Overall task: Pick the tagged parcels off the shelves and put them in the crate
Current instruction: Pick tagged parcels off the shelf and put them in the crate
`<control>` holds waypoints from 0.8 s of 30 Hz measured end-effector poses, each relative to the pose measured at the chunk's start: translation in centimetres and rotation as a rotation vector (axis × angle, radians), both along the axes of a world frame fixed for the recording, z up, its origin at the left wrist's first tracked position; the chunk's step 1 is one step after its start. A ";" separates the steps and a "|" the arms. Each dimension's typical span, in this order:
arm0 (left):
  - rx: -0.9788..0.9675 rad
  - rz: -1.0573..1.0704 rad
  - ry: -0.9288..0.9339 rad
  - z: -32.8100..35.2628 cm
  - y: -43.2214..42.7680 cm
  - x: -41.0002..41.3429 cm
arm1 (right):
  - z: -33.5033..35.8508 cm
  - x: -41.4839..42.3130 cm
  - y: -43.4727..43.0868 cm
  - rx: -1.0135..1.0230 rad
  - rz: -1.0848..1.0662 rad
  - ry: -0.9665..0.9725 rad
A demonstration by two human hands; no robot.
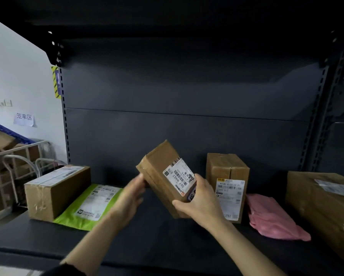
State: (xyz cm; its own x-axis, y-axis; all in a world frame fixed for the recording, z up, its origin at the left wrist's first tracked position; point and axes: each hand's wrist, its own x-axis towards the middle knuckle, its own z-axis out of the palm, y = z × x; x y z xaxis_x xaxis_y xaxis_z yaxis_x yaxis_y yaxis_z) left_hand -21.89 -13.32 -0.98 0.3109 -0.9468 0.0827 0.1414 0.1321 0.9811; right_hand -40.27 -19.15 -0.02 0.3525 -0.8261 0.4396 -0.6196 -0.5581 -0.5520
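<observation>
- Head view: both hands are holding a tilted cardboard parcel (163, 176) above the dark shelf (167, 246), with its label facing up.
- The right hand (199, 202) is gripping the parcel's near end, thumb lying beside the label and fingers curling underneath.
- The left hand (130, 198) is touching the parcel's left side with nearly straight fingers.
- An upright box (227, 172) is standing just behind, and a pink bag (272, 218) is lying beside it.

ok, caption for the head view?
Right hand grips a labelled parcel, left hand steadying it, above a shelf holding a green mailer and pink bag.
</observation>
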 end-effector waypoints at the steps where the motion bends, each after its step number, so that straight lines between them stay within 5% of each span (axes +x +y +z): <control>1: -0.008 -0.021 -0.003 -0.8 0.1 -1.2 | -0.3 0.4 0.0 0.037 -0.025 -0.047; 5: -0.019 -0.069 -0.084 -2.2 -0.2 -4.7 | -1.4 1.0 0.3 0.136 -0.051 -0.129; 11: 0.005 0.008 0.087 -2.3 -1.9 -3.5 | -2.1 -1.3 1.4 0.182 0.079 -0.113; 24: 0.030 0.005 0.031 -1.8 -3.4 -4.4 | -0.8 -11.7 -2.6 0.262 -0.261 -0.383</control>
State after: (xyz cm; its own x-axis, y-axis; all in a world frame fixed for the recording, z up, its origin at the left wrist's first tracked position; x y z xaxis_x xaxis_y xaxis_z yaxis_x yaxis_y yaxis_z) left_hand -26.26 -16.67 -2.79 0.3175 -0.9472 0.0445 0.1717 0.1035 0.9797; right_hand -51.95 -21.78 -0.80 -0.0246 -0.9643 0.2637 -0.4464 -0.2255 -0.8660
